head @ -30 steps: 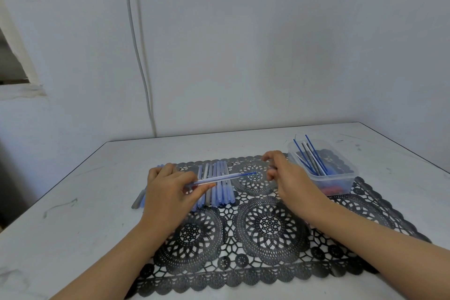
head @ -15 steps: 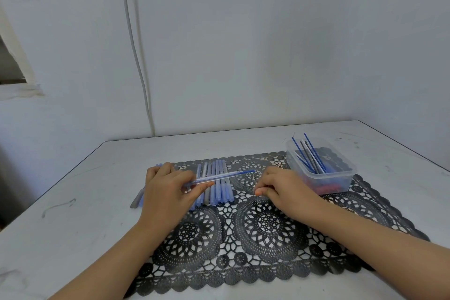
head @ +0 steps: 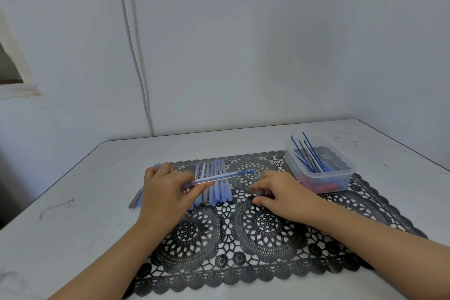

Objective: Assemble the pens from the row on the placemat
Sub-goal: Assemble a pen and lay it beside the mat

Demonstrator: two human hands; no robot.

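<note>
A row of blue and grey pen barrels (head: 215, 182) lies side by side on the far left part of the black lace placemat (head: 265, 226). My left hand (head: 165, 192) pinches one clear barrel with a blue refill (head: 219, 177) sticking out of it, held slanted above the row and pointing right. My right hand (head: 282, 195) rests on the placemat to the right of the row, fingers curled toward the mat with the fingertips close together. Whether they pinch some small part, I cannot tell.
A clear plastic tub (head: 319, 168) at the mat's far right corner holds several blue, black and white refills and small red and dark parts. A grey pen (head: 135, 198) lies off the mat's left edge. The white table (head: 73, 202) meets walls behind and to the right.
My right hand has come down from beside the refill tip and moved left and nearer, onto the mat. My left hand still holds the barrel in the same spot.
</note>
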